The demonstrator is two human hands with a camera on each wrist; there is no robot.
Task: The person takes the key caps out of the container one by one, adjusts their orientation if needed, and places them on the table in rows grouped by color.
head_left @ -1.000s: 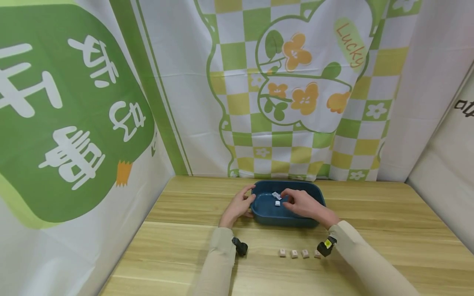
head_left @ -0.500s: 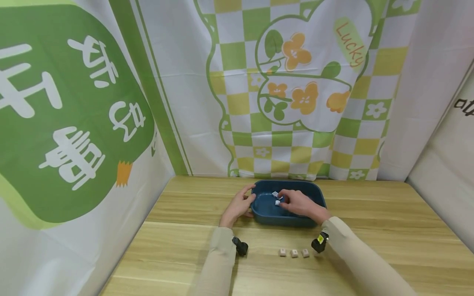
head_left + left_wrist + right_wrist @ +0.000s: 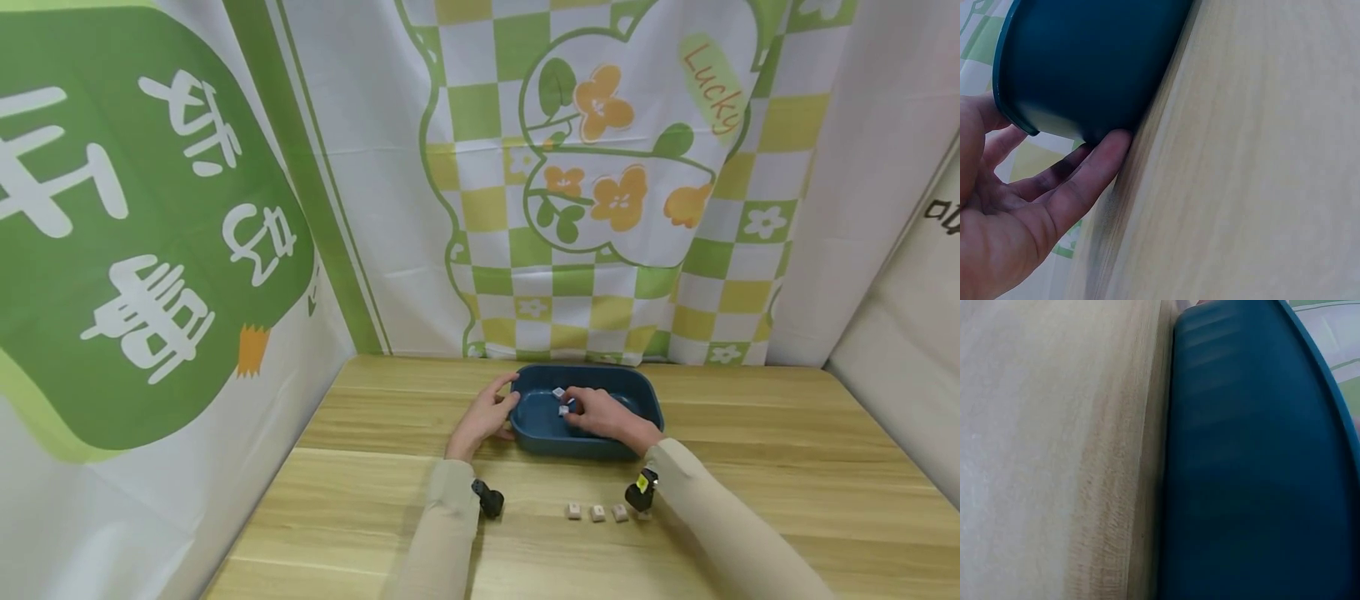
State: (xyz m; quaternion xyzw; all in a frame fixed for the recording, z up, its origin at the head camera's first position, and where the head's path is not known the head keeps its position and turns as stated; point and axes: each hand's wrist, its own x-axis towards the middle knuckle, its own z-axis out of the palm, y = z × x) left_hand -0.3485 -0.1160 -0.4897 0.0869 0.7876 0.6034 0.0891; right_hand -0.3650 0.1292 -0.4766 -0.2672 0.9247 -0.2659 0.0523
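A dark blue plastic bin [image 3: 581,448] stands at the back of the table. My left hand [image 3: 483,421] holds its left end, thumb at the rim and fingers along the outer wall, as the left wrist view shows. My right hand [image 3: 603,412] reaches in over the front wall, its fingers curled close round small white keycaps on the floor. One keycap [image 3: 558,392] lies behind the fingertips, and another keycap [image 3: 564,411] lies beside the thumb. A third is mostly hidden by the fingers; I cannot tell whether it is pinched. The right wrist view shows only the bin's outside and the table.
In front of the bin, a row of pale keycaps lies on the wooden table [image 3: 360,500]: a left keycap [image 3: 573,511], a middle keycap [image 3: 597,513], then others, the rightmost partly behind the wrist camera [image 3: 640,492]. A patterned curtain [image 3: 487,208] hangs behind the table.
My right hand has moved a little left inside the bin, its fingers now partly covering one white keycap. The left hand keeps its place on the bin's left end.
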